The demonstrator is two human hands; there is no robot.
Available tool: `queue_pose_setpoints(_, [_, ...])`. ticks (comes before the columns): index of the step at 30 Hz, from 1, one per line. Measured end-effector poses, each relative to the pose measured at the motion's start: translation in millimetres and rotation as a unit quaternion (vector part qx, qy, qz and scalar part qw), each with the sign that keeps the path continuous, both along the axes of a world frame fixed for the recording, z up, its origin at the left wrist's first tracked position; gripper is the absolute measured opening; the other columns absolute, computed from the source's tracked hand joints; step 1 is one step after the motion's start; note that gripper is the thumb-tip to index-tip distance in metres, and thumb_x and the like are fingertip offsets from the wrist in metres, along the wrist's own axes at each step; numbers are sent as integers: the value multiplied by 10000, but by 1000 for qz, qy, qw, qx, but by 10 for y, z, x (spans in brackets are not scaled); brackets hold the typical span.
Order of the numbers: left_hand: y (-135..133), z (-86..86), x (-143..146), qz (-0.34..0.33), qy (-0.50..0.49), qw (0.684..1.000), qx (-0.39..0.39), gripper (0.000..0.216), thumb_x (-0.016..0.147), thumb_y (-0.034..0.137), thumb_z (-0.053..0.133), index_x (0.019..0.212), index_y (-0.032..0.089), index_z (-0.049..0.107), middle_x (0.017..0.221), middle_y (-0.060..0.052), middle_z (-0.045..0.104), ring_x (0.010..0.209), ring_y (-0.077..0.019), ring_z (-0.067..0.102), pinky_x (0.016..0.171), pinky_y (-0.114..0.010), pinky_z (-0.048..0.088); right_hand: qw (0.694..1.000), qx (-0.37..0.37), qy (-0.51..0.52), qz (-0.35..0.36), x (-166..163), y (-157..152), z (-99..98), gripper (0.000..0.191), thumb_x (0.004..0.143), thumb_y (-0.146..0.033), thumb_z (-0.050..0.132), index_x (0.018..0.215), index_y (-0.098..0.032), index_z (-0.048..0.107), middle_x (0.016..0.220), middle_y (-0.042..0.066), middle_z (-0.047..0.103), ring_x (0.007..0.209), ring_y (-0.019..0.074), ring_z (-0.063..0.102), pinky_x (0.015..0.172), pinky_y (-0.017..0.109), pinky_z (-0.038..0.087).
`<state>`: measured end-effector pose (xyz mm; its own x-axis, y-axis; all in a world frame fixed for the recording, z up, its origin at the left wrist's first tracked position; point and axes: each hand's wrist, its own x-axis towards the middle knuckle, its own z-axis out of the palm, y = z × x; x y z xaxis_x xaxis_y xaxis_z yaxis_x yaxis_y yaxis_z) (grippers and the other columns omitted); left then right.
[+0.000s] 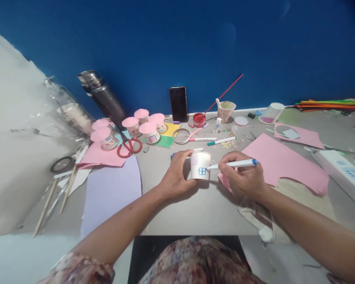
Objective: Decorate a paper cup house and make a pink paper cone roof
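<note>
My left hand [175,176] is wrapped round a small white paper cup [200,165] standing upside down on the grey table [195,209]. A small blue window is drawn on the cup's side. My right hand [241,177] grips a white marker with a blue cap end [236,164], its tip touching the cup beside the blue window. Both hands rest on the table near its middle.
Several pink-topped cup houses [142,124] stand at the back left beside red scissors [129,147], a dark flask [102,96] and a phone [178,103] leaning on the blue wall. Pink paper [284,161], lilac paper [112,193], a red paint pot [199,119], loose markers and wooden sticks [45,205] lie around.
</note>
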<state>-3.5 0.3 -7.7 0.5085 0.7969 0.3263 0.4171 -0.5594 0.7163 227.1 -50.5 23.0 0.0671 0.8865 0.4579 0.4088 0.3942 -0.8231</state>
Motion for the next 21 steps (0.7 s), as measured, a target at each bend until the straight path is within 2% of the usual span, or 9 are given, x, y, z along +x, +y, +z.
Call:
queue_pose_setpoints(8, [-1, 2, 4, 3, 1, 1000, -4, 753, 741, 275, 748, 1426, 234, 439, 1451, -141, 558, 1370, -351, 527, 1140, -553, 444, 999, -29, 17, 8, 2, -19, -34, 124, 861, -263, 710, 745, -228, 682, 617, -4, 684, 488, 141, 570, 464, 259, 440])
queue_pose_setpoints(21, [-1, 12, 6, 14, 9, 1000, -20, 745, 754, 317, 763, 1422, 223, 445, 1466, -156, 558, 1374, -358, 527, 1149, -565, 432, 995, -75, 59, 42, 4, -71, -106, 130, 905, -281, 715, 795, -229, 669, 565, -6, 654, 435, 142, 548, 388, 262, 368])
